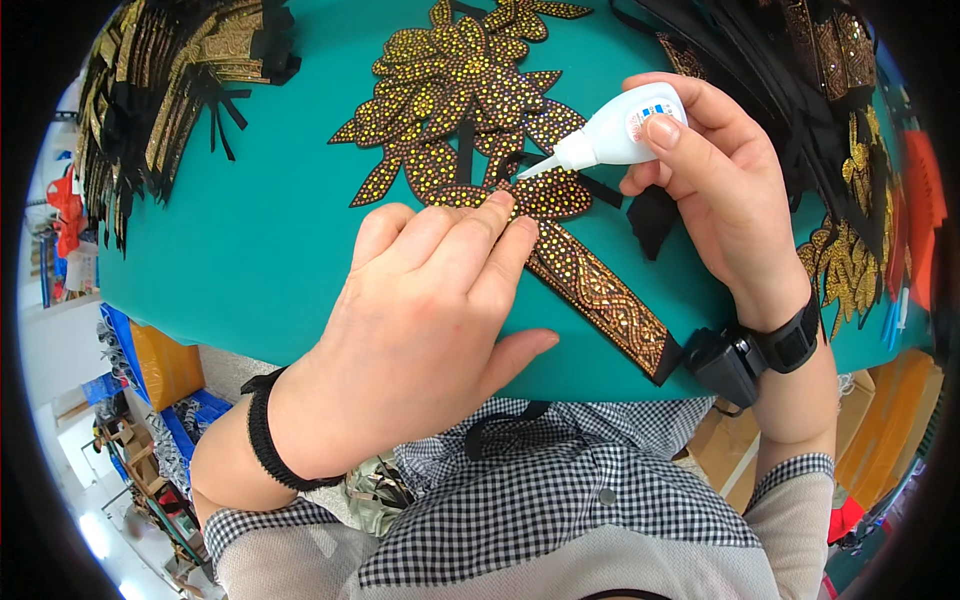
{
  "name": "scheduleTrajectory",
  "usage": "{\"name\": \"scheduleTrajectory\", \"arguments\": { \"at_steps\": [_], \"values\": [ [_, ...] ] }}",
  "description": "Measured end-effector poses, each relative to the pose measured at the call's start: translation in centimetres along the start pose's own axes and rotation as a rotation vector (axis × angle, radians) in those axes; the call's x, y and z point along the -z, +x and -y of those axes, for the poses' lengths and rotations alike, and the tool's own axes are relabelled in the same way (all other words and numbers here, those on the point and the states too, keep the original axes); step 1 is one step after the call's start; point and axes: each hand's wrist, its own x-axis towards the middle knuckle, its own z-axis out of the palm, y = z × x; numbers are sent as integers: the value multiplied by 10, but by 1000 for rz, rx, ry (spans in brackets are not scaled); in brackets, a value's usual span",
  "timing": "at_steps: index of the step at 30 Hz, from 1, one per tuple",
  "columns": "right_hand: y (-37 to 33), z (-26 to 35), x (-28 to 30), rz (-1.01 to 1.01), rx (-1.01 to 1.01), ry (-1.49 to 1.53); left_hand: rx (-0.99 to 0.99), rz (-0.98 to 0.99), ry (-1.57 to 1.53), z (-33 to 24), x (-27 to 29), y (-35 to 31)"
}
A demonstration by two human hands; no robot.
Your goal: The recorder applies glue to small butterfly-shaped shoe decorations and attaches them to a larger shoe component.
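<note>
A small white squeeze bottle (610, 130) with a narrow nozzle is gripped between the thumb and fingers of my right hand (735, 185). Its tip points down and left, at the dotted petals just beyond my left fingertips. My left hand (415, 315) lies palm down, fingers extended, pressing on the lower petals of a black flower-shaped appliqué (450, 85) covered in gold dots. From under those fingers a black band (605, 295) with a gold pattern slants toward the lower right. Whether any liquid leaves the nozzle is too small to tell.
The work lies on a green table (250, 240). A stack of gold-and-black strips (170, 90) is at the far left. Black straps (760, 80) and gold leaf-shaped pieces (850, 250) lie at the right. An orange-red item (922, 190) is near the right edge; boxes (165, 365) stand below.
</note>
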Motion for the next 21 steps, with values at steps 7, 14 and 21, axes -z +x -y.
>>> {"name": "scheduleTrajectory", "arguments": {
  "at_steps": [7, 14, 21],
  "values": [
    [1, 0, 0, -1, -4, 14, -29, -64, 53, 2, 0, 2],
    [0, -1, 1, 21, 11, 81, -40, -85, 83, 2, 0, -2],
    [1, -4, 4, 13, 43, 151, -53, -100, 63, 3, 7, 1]
  ]
}}
